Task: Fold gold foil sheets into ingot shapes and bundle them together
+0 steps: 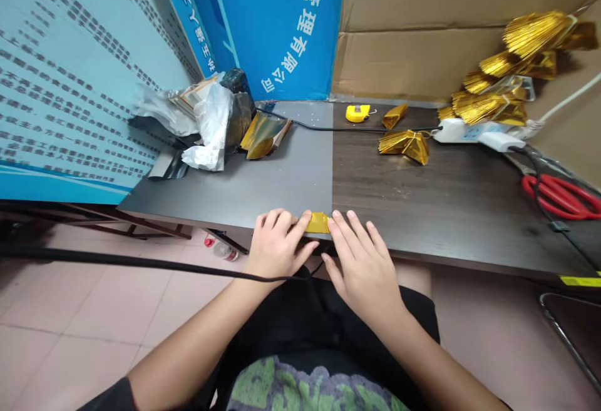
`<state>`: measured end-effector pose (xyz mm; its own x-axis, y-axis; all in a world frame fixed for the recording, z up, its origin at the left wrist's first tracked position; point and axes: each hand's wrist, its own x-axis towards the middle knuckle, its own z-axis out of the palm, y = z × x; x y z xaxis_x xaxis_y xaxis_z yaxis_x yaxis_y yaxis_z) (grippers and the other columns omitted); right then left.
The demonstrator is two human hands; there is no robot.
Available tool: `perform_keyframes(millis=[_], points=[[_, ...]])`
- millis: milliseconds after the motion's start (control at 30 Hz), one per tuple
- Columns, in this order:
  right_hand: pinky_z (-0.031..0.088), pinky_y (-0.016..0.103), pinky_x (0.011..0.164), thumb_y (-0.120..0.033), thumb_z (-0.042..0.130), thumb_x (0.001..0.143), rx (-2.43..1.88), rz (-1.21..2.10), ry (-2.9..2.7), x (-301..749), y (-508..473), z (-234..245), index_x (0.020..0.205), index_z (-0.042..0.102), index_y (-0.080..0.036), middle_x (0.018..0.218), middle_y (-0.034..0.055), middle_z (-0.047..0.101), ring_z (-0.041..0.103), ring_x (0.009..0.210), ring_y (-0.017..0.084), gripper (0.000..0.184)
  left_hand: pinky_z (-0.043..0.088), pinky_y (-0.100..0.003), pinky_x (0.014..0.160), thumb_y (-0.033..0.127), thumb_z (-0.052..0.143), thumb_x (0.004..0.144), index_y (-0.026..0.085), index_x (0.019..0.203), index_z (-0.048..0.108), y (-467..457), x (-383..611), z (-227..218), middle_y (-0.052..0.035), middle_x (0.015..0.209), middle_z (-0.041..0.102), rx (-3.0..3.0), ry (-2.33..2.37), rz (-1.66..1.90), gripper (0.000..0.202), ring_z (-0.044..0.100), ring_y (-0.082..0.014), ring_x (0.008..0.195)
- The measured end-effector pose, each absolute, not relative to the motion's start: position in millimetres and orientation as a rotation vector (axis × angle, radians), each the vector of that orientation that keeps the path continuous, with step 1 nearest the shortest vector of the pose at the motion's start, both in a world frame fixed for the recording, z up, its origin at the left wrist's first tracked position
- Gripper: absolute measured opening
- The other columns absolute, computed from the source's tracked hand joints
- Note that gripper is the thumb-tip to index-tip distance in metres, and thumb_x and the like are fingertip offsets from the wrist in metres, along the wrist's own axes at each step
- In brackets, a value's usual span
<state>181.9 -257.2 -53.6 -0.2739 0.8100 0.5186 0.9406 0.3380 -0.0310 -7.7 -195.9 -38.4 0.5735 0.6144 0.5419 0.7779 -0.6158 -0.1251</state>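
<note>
A small folded piece of gold foil [318,223] lies at the front edge of the tabletop, between my two hands. My left hand [277,242] has its fingers bent, with the index fingertip holding down the foil's left end and the thumb lower, by the table edge. From the other side, my right hand [364,261] reaches in with fingers stretched out and slightly spread. Its index fingertip touches the foil's right end, and its thumb points below the edge. Both hands hide the foil's ends.
Behind are a yellow tape measure [357,113], a fringed gold foil bundle [404,146] and a white power strip [462,130]. Several more foil bundles [493,107] pile up at right, near red-handled scissors [561,197]. Crumpled plastic bags [211,126] lie left. A black cable [154,264] crosses my left wrist.
</note>
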Motion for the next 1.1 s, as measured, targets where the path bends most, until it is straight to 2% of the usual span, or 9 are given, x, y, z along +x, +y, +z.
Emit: perform_keyframes(millis=[100,200,367,533,667,800,867,967,1100], points=[[0.042,0.054,0.113,-0.029,0.048,0.102,-1.539,-0.395,-2.151,179,-256,-51,0.139,0.059,-0.002,0.149,0.0151,0.056,0.053,0.138,0.036,0.047,0.038,-0.038,0.086,0.047,0.061,0.093,0.017,0.130,0.064,-198,-8,-46,-0.0097,0.103,0.067,-2.435,-1.131,-0.683,0.048,0.054,-0.0242,0.102],[0.040,0.056,0.116,-0.035,0.054,0.099,-1.536,-0.349,-2.181,175,-255,-47,0.141,0.057,0.000,0.150,0.0173,0.054,0.045,0.144,0.039,0.054,0.040,-0.038,0.086,0.046,0.062,0.092,0.018,0.131,0.064,-200,-8,-51,-0.0103,0.100,0.066,-2.414,-1.135,-0.672,0.048,0.054,-0.0242,0.099],[0.044,0.052,0.117,-0.027,0.065,0.092,-1.437,-0.335,-2.259,172,-248,-55,0.147,0.052,-0.001,0.156,0.0189,0.046,0.045,0.146,0.036,0.062,0.042,-0.038,0.085,0.040,0.064,0.090,0.015,0.130,0.066,-201,-10,-48,-0.0121,0.098,0.065,-2.359,-1.109,-0.685,0.047,0.053,-0.0248,0.097],[0.046,0.047,0.114,-0.014,0.050,0.098,-1.318,-0.514,-2.137,175,-242,-69,0.139,0.059,-0.004,0.148,0.0154,0.057,0.053,0.139,0.030,0.043,0.041,-0.033,0.075,0.050,0.059,0.092,0.018,0.126,0.068,-196,-14,-33,-0.0071,0.089,0.062,-2.497,-1.103,-0.660,0.047,0.049,-0.0201,0.084],[0.041,0.050,0.118,-0.012,0.046,0.102,-1.230,-0.551,-2.008,177,-239,-73,0.129,0.067,-0.011,0.137,0.0084,0.067,0.061,0.130,0.027,0.034,0.038,-0.032,0.071,0.044,0.052,0.098,0.024,0.123,0.069,-194,-9,-26,-0.0053,0.087,0.062,-2.494,-1.188,-0.566,0.037,0.052,-0.0198,0.081],[0.048,0.048,0.111,-0.011,0.048,0.101,-1.160,-0.571,-1.958,183,-235,-68,0.118,0.071,-0.013,0.125,0.0065,0.074,0.068,0.118,0.025,0.028,0.041,-0.033,0.075,0.041,0.053,0.098,0.031,0.126,0.065,-191,1,-10,-0.0039,0.097,0.066,-2.685,-1.412,-0.330,0.032,0.059,-0.0221,0.089],[0.051,0.048,0.107,-0.011,0.049,0.100,-1.150,-0.560,-1.964,186,-233,-63,0.114,0.073,-0.014,0.124,0.0069,0.075,0.068,0.117,0.026,0.028,0.042,-0.034,0.081,0.040,0.058,0.096,0.029,0.121,0.065,-186,7,4,-0.0041,0.103,0.067,-2.803,-1.619,-0.201,0.029,0.061,-0.0239,0.098],[0.053,0.052,0.106,-0.012,0.053,0.098,-1.154,-0.477,-2.028,193,-229,-52,0.112,0.074,-0.018,0.130,0.0060,0.072,0.067,0.119,0.029,0.026,0.041,-0.031,0.078,0.036,0.066,0.090,0.021,0.111,0.063,-174,13,22,-0.0025,0.092,0.067,-2.957,-1.852,-0.071,0.026,0.061,-0.0211,0.091],[0.056,0.053,0.099,-0.016,0.061,0.095,-1.138,-0.314,-2.093,202,-227,-38,0.105,0.077,-0.023,0.127,0.0042,0.073,0.066,0.116,0.031,0.020,0.039,-0.030,0.081,0.037,0.072,0.086,0.021,0.095,0.061,-155,18,28,-0.0012,0.096,0.066,-3.084,-1.728,-0.057,0.022,0.059,-0.0204,0.096]])
